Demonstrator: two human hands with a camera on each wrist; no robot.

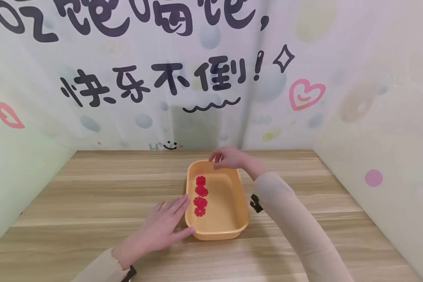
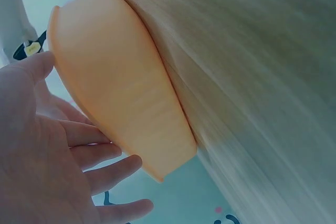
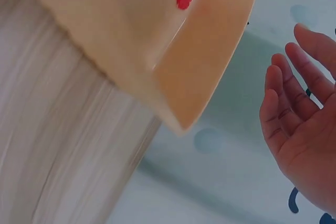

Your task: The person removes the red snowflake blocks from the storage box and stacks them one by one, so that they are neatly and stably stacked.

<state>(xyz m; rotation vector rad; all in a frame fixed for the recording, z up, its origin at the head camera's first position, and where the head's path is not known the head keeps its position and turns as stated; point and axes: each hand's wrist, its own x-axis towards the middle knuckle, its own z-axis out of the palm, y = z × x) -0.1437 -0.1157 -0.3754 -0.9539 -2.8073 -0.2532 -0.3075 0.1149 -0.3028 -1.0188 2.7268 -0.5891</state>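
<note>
An orange plastic basin (image 1: 223, 199) stands on the wooden table. Along its left side inside lie several red flower-shaped plastic pieces (image 1: 200, 202) in a rough row. My left hand (image 1: 158, 231) rests at the basin's left rim, thumb and fingers spread and fairly straight; the left wrist view shows those fingers (image 2: 113, 174) along the rim, outside the wall. Over the far rim hovers my right hand (image 1: 229, 158), its fingers loosely bent. Nothing is held in that right hand (image 3: 307, 124), which the right wrist view shows apart from the basin wall (image 3: 210, 40).
Wood-grain table (image 1: 102, 196) surrounds the basin. A printed curtain (image 1: 211, 129) with black lettering hangs behind it, and pale walls (image 1: 380, 129) close off both sides. A black wrist strap piece (image 1: 256, 203) shows beside the right sleeve (image 1: 299, 227).
</note>
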